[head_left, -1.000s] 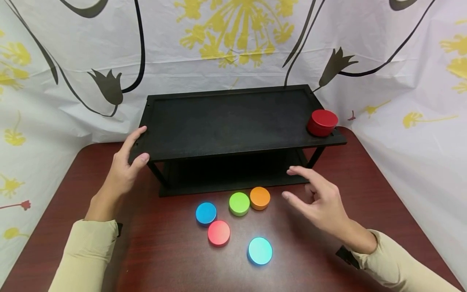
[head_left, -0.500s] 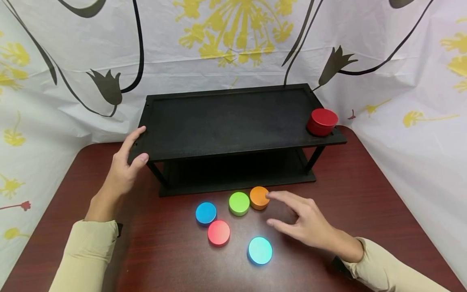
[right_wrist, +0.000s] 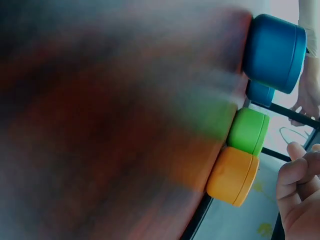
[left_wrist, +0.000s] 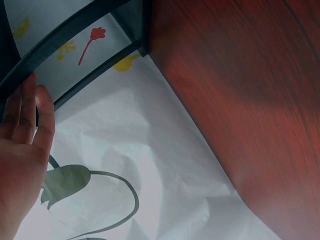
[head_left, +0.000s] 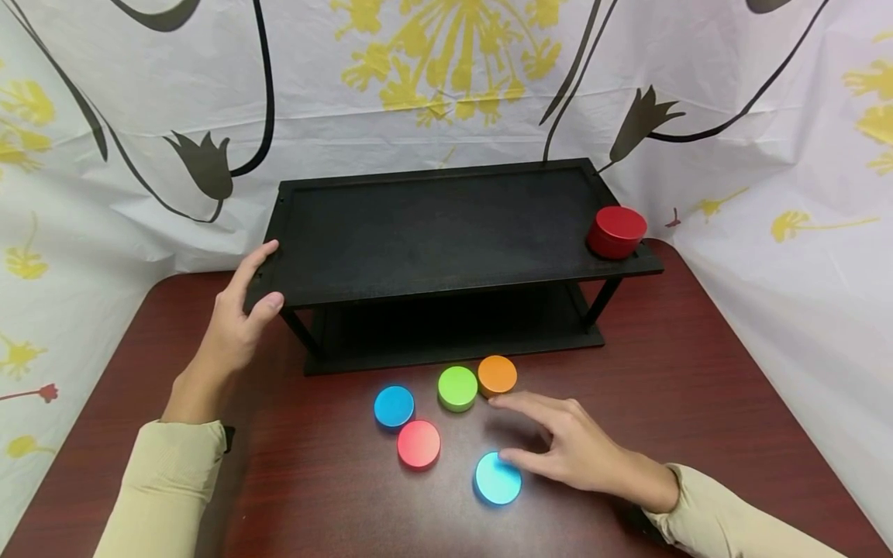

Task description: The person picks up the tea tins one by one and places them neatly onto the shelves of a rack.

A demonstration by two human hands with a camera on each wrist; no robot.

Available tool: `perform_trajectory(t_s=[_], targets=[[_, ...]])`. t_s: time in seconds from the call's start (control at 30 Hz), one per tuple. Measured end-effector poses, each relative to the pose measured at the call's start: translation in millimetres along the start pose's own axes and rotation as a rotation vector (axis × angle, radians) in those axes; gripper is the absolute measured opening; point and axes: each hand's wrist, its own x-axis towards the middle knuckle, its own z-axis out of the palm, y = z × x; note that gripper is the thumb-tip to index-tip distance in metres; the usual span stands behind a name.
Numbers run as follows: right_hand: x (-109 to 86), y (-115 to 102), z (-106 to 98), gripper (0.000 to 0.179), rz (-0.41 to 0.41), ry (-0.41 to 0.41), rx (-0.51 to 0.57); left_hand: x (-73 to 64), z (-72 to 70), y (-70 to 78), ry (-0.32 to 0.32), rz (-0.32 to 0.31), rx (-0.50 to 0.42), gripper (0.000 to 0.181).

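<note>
My left hand rests at the left end of a two-tier black shelf; its fingers look straight in the left wrist view. My right hand hovers over the table, thumb at the upper edge of a light blue round tin, index fingertip just below an orange tin. No tin is in its grasp. Green, blue and pinkish-red tins sit to its left. A dark red tin stands on the shelf top's right end.
The dark red wood table reaches to a white patterned cloth behind and at both sides. Under the shelf top, thin posts carry it above a lower board.
My right hand has come left and towards me, from beside the shelf's right post, past the orange tin, to the light blue tin. The left hand and the tins stay put.
</note>
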Motion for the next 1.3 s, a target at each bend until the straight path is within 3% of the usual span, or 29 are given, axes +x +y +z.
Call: perform_trajectory(t_s=[0.4, 0.67, 1.07, 1.3], targets=[[-0.5, -2.6, 2.4, 0.053, -0.053, -0.117, -0.050, -0.1, -0.4, 0.3, -0.002, -0.002, -0.005, 0.063], [-1.8, -2.3, 3.7, 0.054, 0.013, -0.228, 0.014, -0.2, -0.6, 0.6, -0.003, -0.018, -0.011, 0.062], [-3.7, -2.1, 5.7, 0.053, 0.022, -0.367, 0.077, 0.1, -0.9, 0.4, -0.008, -0.030, -0.010, 0.062], [-3.9, -3.9, 7.2, 0.051, 0.019, -0.379, 0.092, 0.1, -0.8, 0.7, -0.006, -0.018, -0.007, 0.062]])
